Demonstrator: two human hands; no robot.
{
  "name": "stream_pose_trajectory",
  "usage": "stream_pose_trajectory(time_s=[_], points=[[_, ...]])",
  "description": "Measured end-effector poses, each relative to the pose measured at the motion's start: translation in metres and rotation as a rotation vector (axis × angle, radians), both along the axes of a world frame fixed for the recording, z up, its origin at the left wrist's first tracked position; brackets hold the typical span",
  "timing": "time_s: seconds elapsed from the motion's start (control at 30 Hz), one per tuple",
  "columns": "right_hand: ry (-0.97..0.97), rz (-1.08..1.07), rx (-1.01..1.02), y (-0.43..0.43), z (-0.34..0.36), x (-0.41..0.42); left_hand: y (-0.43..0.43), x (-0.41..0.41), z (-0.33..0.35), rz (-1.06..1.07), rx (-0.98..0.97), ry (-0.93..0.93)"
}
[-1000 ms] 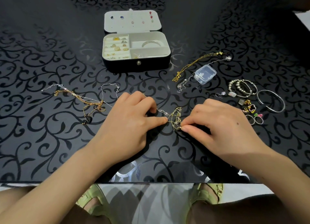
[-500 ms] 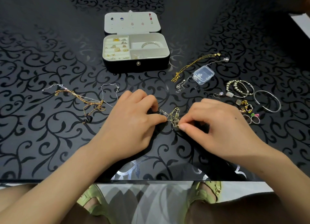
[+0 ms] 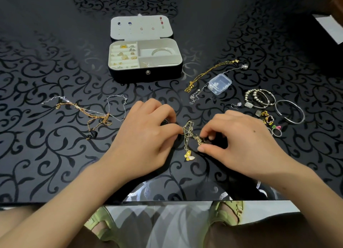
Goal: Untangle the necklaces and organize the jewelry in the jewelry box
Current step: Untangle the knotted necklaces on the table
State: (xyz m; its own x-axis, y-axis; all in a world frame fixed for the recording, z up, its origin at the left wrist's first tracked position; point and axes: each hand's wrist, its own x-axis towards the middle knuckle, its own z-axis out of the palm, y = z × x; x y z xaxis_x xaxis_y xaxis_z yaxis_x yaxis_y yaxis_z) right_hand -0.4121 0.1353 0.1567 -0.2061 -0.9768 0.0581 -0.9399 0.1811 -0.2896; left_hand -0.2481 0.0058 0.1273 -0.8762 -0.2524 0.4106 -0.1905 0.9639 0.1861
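While our left hand (image 3: 146, 136) pinches one side of the small knot of fine gold and silver chains (image 3: 188, 131) between thumb and curled forefinger, our right hand (image 3: 241, 138) nips the other side the same way, with its remaining fingers bent above the glossy black scroll-patterned table (image 3: 55, 155). The knot sits just off the tabletop between the two hands, a yellow-and-white butterfly pendant (image 3: 189, 156) dangling below it, well short of the open black jewelry box with its pale lining (image 3: 146, 75) at the far side.

We judge the main risk to be pulling the hands apart. Tension would cinch the loops tighter, and links this thin could kink or snap. The pendant could also swing and catch in another loop.

Much is hard to read. Our fingertips cover the exact spots we grip, and we cannot tell how many chains make up the knot or which strand leads to the pendant. A second tangle of gold and silver chains with a dark pendant (image 3: 96, 116) waits on the left. What lies in the box's front right compartment is too faint to name.
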Motion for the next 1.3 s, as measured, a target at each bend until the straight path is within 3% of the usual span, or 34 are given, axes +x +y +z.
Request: stream_pose_trajectory(time_s=[0.13, 0.6, 0.83, 1.3], points=[[-0.039, -0.037, 0.127, 0.005, 0.002, -0.003, 0.002, -0.001, -0.001, -0.053, 0.034, -0.024], [-0.089, -0.046, 0.094, 0.006, -0.001, -0.001, 0.015, -0.001, -0.012, -0.073, 0.020, -0.227], [-0.081, -0.052, 0.138, 0.004, 0.001, -0.001, 0.011, 0.001, -0.011, -0.060, -0.002, -0.208], [-0.241, -0.233, 0.108, -0.005, 0.002, -0.014, 0.009, 0.000, -0.013, -0.061, -0.042, -0.176]])
